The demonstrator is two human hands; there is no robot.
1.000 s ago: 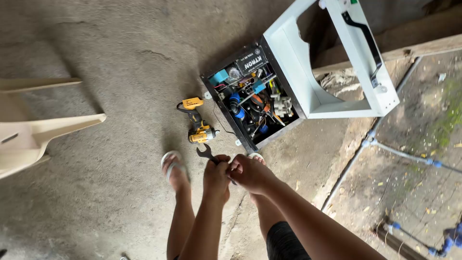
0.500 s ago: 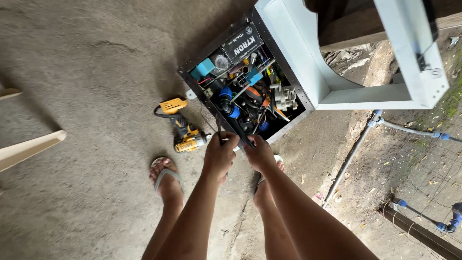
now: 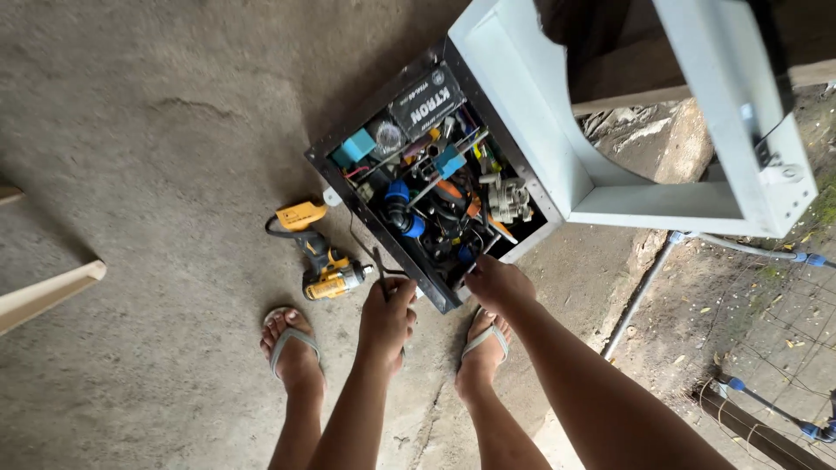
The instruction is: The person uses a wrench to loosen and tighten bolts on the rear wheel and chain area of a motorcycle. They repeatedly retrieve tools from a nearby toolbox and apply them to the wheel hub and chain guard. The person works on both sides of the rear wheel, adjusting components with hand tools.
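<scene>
Standing over the open toolbox (image 3: 366,196), we curl our left hand (image 3: 387,309) around a dark wrench (image 3: 380,271) while our right hand (image 3: 498,283), fingers bent, dips into its crowded corner.

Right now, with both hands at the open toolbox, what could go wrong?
1. The toolbox is crammed with tangled tools and fittings; the right hand reaching in could snag or get jabbed.
2. The left hand holds a dark tool at the box's edge, above feet in open sandals; a drop could hurt toes.
3. The yellow drill lies close to the feet, a likely trip hazard.
</scene>
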